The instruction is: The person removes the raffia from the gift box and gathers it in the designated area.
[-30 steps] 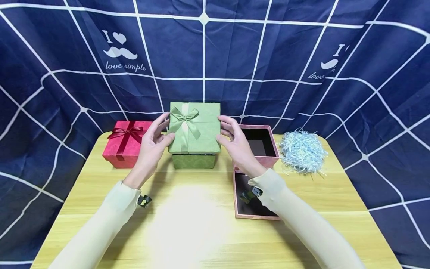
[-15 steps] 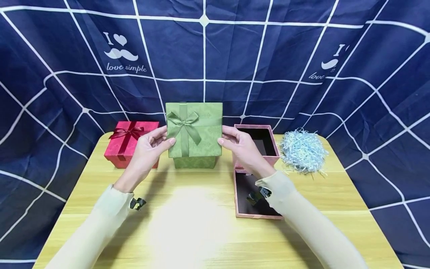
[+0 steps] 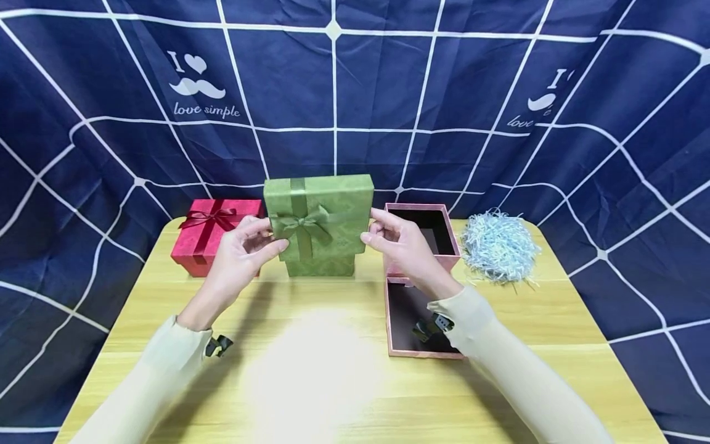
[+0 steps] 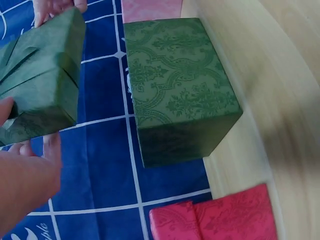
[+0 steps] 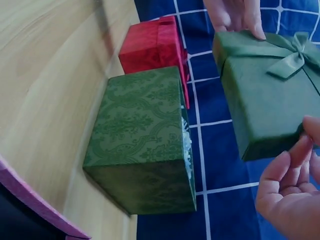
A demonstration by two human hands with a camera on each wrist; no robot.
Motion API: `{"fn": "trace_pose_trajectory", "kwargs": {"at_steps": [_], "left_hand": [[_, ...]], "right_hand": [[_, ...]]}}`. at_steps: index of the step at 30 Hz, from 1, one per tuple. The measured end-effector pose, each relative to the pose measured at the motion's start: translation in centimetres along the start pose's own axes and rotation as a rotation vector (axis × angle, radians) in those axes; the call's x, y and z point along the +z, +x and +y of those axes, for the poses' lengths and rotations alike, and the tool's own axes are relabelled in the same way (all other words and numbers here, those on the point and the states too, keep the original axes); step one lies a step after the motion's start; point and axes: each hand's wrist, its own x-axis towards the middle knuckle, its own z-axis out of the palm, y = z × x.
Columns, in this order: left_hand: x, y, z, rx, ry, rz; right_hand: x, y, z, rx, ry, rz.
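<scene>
A green box lid (image 3: 327, 209) with a satin bow is held off its box, tilted so its top faces me. My left hand (image 3: 240, 250) pinches its left edge, thumb on the front. On the opposite edge my right hand (image 3: 407, 250) pinches it the same way. Below and behind the lid stands the green patterned box base (image 3: 320, 266), mostly hidden in the head view. The left wrist view shows a gap between lid and green box base (image 4: 180, 75). Pale blue shreds (image 5: 186, 150) show at the base's opening in the right wrist view.
A closed red gift box (image 3: 205, 237) with a dark red bow stands left. On the right are an open pink box (image 3: 444, 262), its upturned pink lid (image 3: 390, 333) in front, and a heap of light blue paper shreds (image 3: 499, 246). Blue grid cloth hangs behind.
Both hands have lifted the green lid off its box and brought it nearer, tipping its top toward me. The other boxes and the shreds have stayed put.
</scene>
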Motion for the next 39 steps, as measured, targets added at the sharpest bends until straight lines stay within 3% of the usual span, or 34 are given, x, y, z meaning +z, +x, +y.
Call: {"fn": "trace_pose_trajectory", "kwargs": {"at_steps": [3,6,15,29,36,39], "left_hand": [[-0.2,-0.3,-0.1,0.076,0.091,-0.001],[-0.5,-0.5,-0.2,0.104,0.123,-0.020],[-1.0,-2.0,-0.5,0.000,0.022,-0.062],[-0.4,-3.7,-1.6,0.057,-0.052,-0.078],[-0.5,-4.4,-2.1,0.036,-0.136,-0.127],[-0.7,-4.6,-2.3,0.028,-0.144,-0.153]], "right_hand": [[0.1,-0.4,0.3,-0.019,0.033,-0.022],[0.3,-1.0,0.4,-0.032,0.069,-0.048],[0.6,-2.4,0.5,-0.035,0.219,-0.107],[0.9,-4.7,0.9,0.050,0.135,-0.036],[1.1,-5.5,0.9,0.116,0.332,-0.076],[1.3,-5.7,1.0,0.131,0.366,-0.086]]}}
